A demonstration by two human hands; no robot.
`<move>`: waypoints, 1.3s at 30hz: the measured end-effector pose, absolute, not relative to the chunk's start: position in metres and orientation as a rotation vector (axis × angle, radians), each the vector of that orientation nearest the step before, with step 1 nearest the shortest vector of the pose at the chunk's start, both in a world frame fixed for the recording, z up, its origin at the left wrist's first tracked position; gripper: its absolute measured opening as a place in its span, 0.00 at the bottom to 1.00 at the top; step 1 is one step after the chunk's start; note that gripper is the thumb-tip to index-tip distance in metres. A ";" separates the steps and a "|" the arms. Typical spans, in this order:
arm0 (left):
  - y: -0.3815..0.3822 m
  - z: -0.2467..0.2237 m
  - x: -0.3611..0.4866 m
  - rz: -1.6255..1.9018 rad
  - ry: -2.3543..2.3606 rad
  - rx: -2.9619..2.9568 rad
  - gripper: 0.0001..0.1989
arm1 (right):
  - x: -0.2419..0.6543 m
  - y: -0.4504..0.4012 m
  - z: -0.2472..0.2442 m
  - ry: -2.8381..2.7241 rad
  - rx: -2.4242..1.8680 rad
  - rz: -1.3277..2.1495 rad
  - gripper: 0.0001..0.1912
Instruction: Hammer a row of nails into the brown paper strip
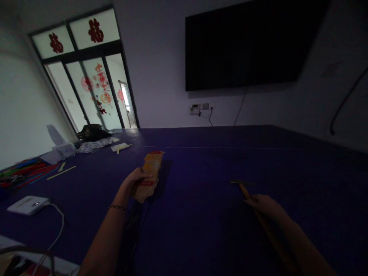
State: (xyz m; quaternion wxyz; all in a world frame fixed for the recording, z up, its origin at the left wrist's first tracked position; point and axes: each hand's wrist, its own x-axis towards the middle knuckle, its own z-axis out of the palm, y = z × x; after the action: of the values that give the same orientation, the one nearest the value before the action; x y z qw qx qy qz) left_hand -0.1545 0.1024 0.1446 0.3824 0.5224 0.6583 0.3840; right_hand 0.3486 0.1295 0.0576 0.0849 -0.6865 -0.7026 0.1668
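Observation:
My left hand (pixel 138 175) is closed on a flat, ragged-edged tan piece of cardboard (pixel 153 163) with orange and red printing, thumb on top. It is held tilted over the dark blue table (pixel 195 214). A beaded bracelet (pixel 117 207) circles my left wrist. On the right, my right hand (pixel 263 203) grips the wooden handle of a hammer (pixel 244 189). The narrow metal head points away from me, and the handle runs back beneath my forearm. A dark item with a thin cord lies partly hidden beside my left forearm.
At the left are a white box-shaped device (pixel 28 205) with a white cable, pale strips (pixel 61 172) and a pile of coloured items (pixel 28 170). A black bag (pixel 93 131) sits farther back. A large television (pixel 247 46) hangs on the wall above sockets (pixel 202 107).

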 end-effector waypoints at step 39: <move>0.052 0.046 0.017 1.314 0.807 0.561 0.24 | 0.175 0.064 0.040 -0.528 -0.911 1.243 0.18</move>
State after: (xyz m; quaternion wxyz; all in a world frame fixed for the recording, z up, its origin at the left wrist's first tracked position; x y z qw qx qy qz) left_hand 0.0170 0.0522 0.0459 0.6818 0.2501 0.3597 0.5859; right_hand 0.1746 0.0643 0.0397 0.6863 -0.4069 -0.2356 0.5549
